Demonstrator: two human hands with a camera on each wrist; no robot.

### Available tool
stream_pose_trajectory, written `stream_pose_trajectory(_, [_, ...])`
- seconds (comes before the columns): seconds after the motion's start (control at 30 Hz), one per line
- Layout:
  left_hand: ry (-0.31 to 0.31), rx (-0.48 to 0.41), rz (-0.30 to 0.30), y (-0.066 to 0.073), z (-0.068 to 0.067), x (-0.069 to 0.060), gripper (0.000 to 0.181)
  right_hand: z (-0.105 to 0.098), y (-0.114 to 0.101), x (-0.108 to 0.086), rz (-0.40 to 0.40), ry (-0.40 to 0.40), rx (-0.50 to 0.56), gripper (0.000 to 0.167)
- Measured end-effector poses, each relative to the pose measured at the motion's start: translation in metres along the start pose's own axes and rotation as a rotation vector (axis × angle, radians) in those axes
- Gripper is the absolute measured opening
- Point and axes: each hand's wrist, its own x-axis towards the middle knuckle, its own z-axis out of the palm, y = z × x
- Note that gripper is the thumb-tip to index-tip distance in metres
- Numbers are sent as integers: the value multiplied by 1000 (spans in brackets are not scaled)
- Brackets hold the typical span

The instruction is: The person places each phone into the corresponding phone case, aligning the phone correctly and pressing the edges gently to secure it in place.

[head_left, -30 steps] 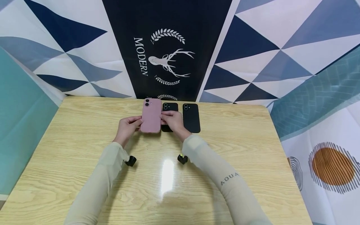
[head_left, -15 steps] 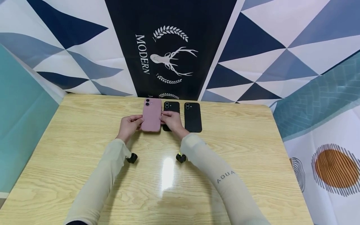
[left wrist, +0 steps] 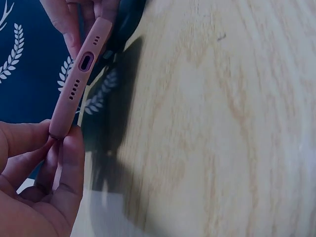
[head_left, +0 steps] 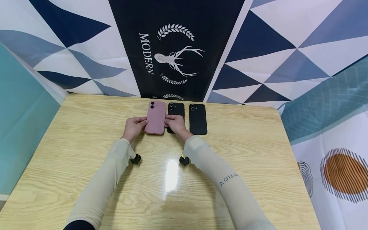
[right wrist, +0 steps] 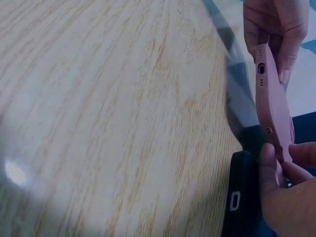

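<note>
A pink phone (head_left: 156, 118) with two camera lenses at its upper left is held between both hands, its back facing up. My left hand (head_left: 133, 128) pinches its left edge between thumb and fingers. On the opposite edge, my right hand (head_left: 176, 124) grips it the same way. In the left wrist view, the phone's bottom edge (left wrist: 74, 81) shows a charging port and small holes, and a shadow falls on the table beneath. One black phone (head_left: 176, 109) lies partly hidden under my right hand. Beside it lies a second black phone (head_left: 198, 119), fully visible.
The wooden table (head_left: 241, 153) meets a patterned wall cloth (head_left: 178, 64) just behind the phones. A small black device (head_left: 135, 159) hangs at the left wrist and another black device (head_left: 184, 160) at the right one.
The head view has shifted slightly. The pink phone tips a little lower toward the table, with both hands keeping hold of it. Both black phones stay in place.
</note>
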Motion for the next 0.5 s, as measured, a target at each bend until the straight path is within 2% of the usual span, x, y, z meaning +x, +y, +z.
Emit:
stream_pose_trajectory(0.2, [-8,31,9,1,0,1,32,1,0,2,18,10,-12,29])
stream_pose_trajectory(0.5, [-9,16,-2,2,1,7,33,4,-3,2,4,36,-45,29])
